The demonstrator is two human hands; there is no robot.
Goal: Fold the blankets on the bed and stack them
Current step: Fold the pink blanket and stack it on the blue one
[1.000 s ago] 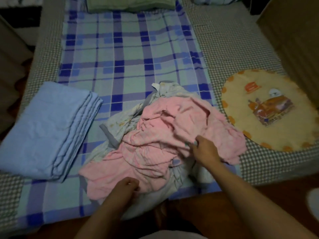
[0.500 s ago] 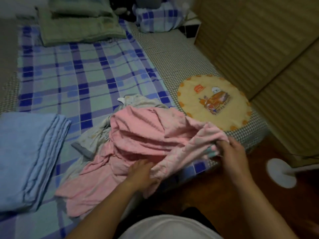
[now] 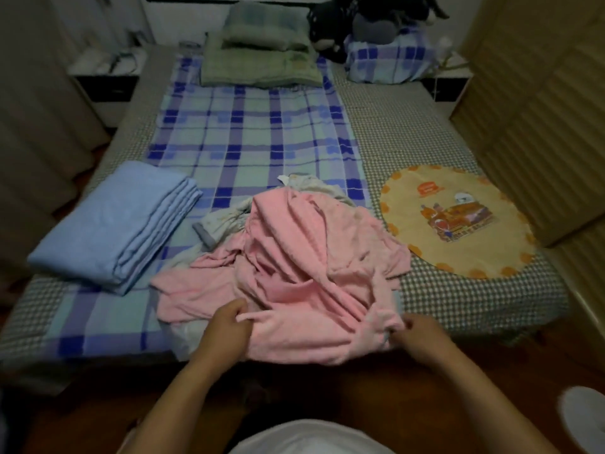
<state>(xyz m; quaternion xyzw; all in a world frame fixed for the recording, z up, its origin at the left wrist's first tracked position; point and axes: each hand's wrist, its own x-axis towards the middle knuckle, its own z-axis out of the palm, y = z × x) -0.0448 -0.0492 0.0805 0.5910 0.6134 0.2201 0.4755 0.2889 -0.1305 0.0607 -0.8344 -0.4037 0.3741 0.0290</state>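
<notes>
Pink blanket point(image 3: 304, 263): crumpled in a heap at the near edge of the bed, directly ahead of both hands, its near hem hanging over the bed edge between them.
Left hand point(image 3: 226, 326): closed, pinching a fold of the pink blanket's near edge at the left of the hem.
Right hand point(image 3: 415, 335): closed on the pink blanket's near right corner, fingers curled around the cloth.
Step in hand: by my reading, finding and taking up one edge of the pink blanket so it can be opened out; folding proper has not begun on it.
Next move: likely calls for lifting and drawing the two held points apart, shaking the cloth flat clear of what lies under it, then bringing corners together.
Pale printed blanket point(image 3: 226, 221): bunched beneath and beyond the pink one, just past the left hand, with a grey border strip showing; not yet folded.
Blue folded blanket point(image 3: 114, 224): lies far to the left of the left hand and a little beyond it, already folded in layers; it looks like the base for the stack.
Round yellow mat point(image 3: 458, 221): beyond and to the right of the right hand, flat on the checked sheet point(image 3: 409, 136), its edge touching or just beside the pink cloth.
Writing: the mat carries a cartoon picture and an orange label, too blurred to read.
Plaid cover point(image 3: 255, 132): stretches away beyond the heap.
Green pillows point(image 3: 262, 57): farthest off, stacked at the head of the bed.
</notes>
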